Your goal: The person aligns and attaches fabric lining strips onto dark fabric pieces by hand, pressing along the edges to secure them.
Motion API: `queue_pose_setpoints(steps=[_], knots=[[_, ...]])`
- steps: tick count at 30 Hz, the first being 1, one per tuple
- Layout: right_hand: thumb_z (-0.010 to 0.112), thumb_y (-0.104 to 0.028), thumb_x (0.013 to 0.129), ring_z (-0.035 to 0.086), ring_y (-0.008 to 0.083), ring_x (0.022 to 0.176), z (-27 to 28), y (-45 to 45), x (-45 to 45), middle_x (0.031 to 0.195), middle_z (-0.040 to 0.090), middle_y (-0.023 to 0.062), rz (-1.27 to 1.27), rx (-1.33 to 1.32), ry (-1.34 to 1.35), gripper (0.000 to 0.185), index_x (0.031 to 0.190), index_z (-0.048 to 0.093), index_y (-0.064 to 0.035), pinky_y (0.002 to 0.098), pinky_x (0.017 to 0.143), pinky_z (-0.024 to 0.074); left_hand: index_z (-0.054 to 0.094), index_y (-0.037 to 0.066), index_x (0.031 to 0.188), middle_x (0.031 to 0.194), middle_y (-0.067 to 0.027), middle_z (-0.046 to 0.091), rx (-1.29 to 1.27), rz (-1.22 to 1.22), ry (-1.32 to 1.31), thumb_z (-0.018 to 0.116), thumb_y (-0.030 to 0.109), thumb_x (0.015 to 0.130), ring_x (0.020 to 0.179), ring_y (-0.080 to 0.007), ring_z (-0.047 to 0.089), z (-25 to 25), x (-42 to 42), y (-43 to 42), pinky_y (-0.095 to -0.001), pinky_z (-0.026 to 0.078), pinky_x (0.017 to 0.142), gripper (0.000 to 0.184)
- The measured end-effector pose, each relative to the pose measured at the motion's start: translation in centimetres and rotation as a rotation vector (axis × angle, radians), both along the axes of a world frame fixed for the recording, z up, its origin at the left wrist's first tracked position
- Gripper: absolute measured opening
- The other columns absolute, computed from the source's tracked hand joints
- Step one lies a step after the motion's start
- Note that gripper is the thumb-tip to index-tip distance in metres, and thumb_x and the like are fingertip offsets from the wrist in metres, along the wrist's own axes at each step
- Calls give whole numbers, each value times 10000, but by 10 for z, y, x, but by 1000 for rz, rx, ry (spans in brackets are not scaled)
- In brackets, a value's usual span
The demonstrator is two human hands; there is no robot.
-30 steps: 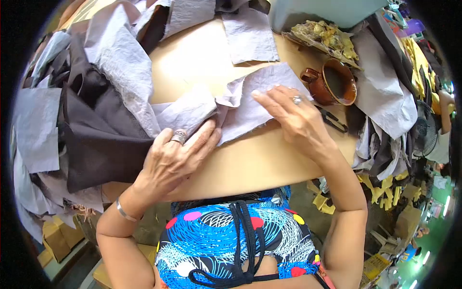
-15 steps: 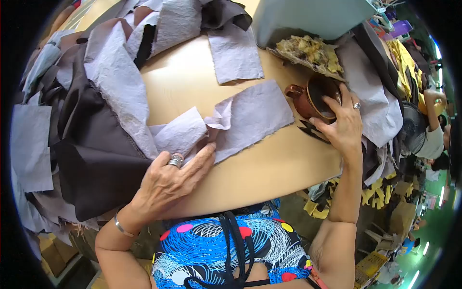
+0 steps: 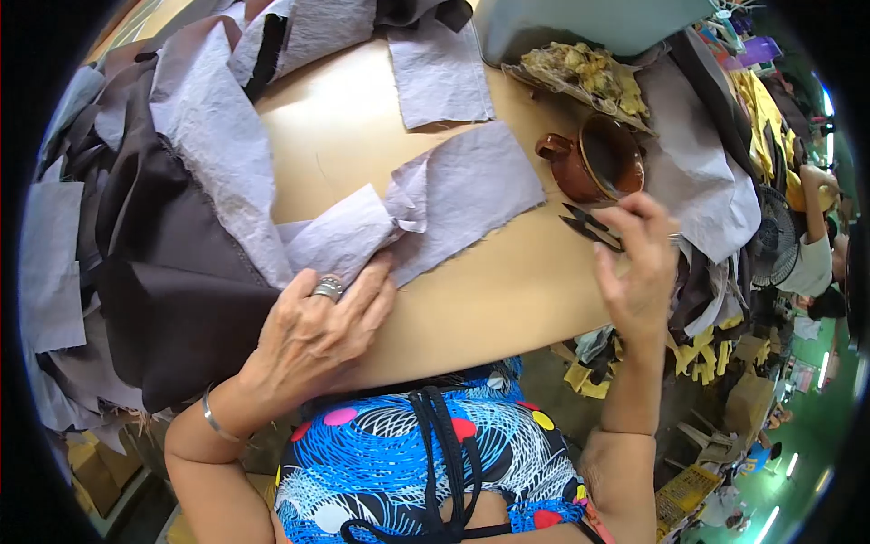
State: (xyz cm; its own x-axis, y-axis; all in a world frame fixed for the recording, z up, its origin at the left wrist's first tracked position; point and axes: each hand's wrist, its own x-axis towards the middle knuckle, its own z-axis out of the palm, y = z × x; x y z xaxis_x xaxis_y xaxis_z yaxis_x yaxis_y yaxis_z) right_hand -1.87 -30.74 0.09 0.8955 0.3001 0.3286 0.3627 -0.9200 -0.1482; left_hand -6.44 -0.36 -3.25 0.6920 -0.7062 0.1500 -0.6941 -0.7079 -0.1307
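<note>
My left hand rests on the near edge of a folded grey cloth strip, its fingertips pressing the fabric near the fold. The strip's wider end lies flat to the right. Over the right side of the table, my right hand is raised with fingers apart, and nothing shows between them. Black thread snips lie just left of its fingers. Behind them stands a brown glazed mug with its handle to the left.
Dark and grey cloth is heaped on the left of the table. Another grey piece lies at the back. A tray of yellowish matter sits by a grey bin. A person's arm shows far right, near a fan.
My right hand left the cloth, reached to the mug, then drew back toward me and came off it. My left hand stayed on the folded cloth. The whole view shifted slightly.
</note>
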Motion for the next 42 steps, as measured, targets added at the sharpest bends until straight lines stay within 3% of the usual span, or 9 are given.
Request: queue_pose_setpoints(steps=[8, 11, 14, 17, 20, 32, 35, 38, 42], knots=[[469, 56, 692, 526, 297, 828, -49, 25, 5, 906, 508, 124, 79, 317, 267, 460, 1115, 599, -70, 381, 725, 424, 616, 62, 946, 1105, -8, 607, -37, -7, -41, 520, 126, 765, 399, -45, 364, -4, -1, 2, -221, 316, 513, 215], [487, 15, 713, 535, 293, 831, -57, 30, 13, 893, 512, 119, 58, 106, 190, 427, 1123, 593, -43, 394, 733, 414, 616, 65, 929, 1106, -6, 608, -33, -7, -64, 522, 126, 763, 395, -50, 355, -5, -1, 2, -224, 315, 512, 200], [512, -42, 735, 545, 253, 822, -58, 42, 11, 875, 523, 95, -21, -286, -26, 382, 1108, 592, -13, 387, 717, 393, 612, 66, 908, 1109, -4, 608, -38, 0, -61, 524, 125, 762, 401, -52, 356, -5, -1, 2, -224, 315, 513, 181], [534, -85, 745, 549, 203, 818, -54, 55, 2, 870, 534, 68, -61, -491, -41, 367, 1100, 584, -5, 363, 692, 368, 606, 68, 893, 1108, 0, 607, -10, 41, -15, 525, 122, 760, 421, -51, 375, 0, -2, 0, -223, 319, 517, 165], [533, -95, 750, 548, 182, 805, -51, 60, -8, 861, 536, 63, 86, -488, -68, 363, 1102, 581, -17, 347, 684, 352, 602, 66, 887, 1115, -2, 598, 8, 48, 1, 525, 116, 751, 441, -56, 397, 0, -2, 1, -227, 328, 527, 163], [535, -120, 761, 532, 173, 774, -41, 55, -14, 832, 532, 32, 282, -428, -58, 382, 1136, 590, -72, 347, 672, 355, 592, 41, 942, 1155, -29, 565, -68, 61, 127, 543, 86, 705, 460, -90, 448, 2, -2, 3, -260, 369, 569, 246], [513, -99, 757, 516, 191, 775, -45, 41, 9, 849, 508, 39, 107, -486, -67, 496, 1252, 539, -118, 360, 712, 353, 591, 41, 949, 1141, -29, 574, -55, 63, 130, 547, 82, 698, 468, -98, 461, 6, -3, 3, -264, 372, 572, 257], [506, -98, 768, 519, 195, 785, -45, 38, 15, 865, 520, 43, 132, -548, -50, 519, 1286, 513, -130, 368, 719, 349, 587, 44, 931, 1123, -29, 584, -101, 81, 144, 551, 82, 694, 477, -104, 473, 5, -3, 3, -269, 373, 574, 243], [515, -120, 774, 519, 160, 770, -48, 51, -2, 864, 517, 32, 318, -480, -79, 487, 1257, 516, -52, 353, 663, 350, 586, 48, 893, 1118, -28, 589, -130, 94, 163, 553, 88, 695, 489, -105, 482, 4, -5, 5, -270, 372, 574, 204]])
